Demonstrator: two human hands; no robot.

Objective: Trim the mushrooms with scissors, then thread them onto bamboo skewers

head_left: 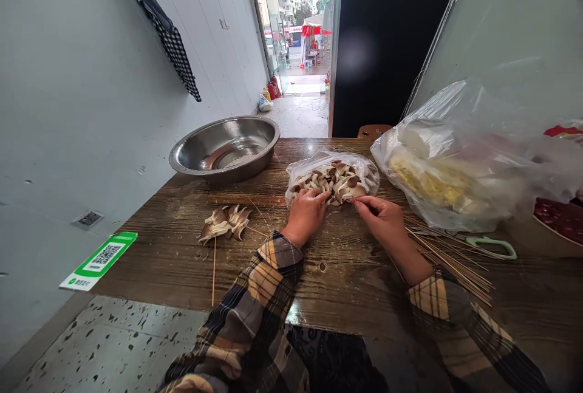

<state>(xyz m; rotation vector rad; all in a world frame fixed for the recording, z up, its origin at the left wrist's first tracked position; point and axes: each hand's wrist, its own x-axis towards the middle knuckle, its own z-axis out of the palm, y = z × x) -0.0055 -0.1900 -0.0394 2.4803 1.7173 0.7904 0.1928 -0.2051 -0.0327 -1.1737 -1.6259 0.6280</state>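
Observation:
A clear plastic bag point(371, 168) lies opened on the table, full of brown-capped oyster mushrooms point(334, 177). My left hand point(306, 214) is at the near left edge of the pile, its fingers bent together around a mushroom; the fingertips are partly hidden. At the near right edge of the bag, my right hand point(382, 217) is closed in a pinch on a thin bamboo skewer, mostly hidden by the hand. Left of my hands lie mushrooms threaded on skewers point(225, 223), with one bare stick point(214, 271) pointing towards me.
A steel basin point(228, 150) stands at the back left. Loose bamboo skewers point(450, 262) and green-handled scissors point(492, 247) lie on the right, before a large plastic bag with yellow food point(432, 180). A bowl of dark red food point(560, 223) sits far right. A QR card point(102, 259) lies left.

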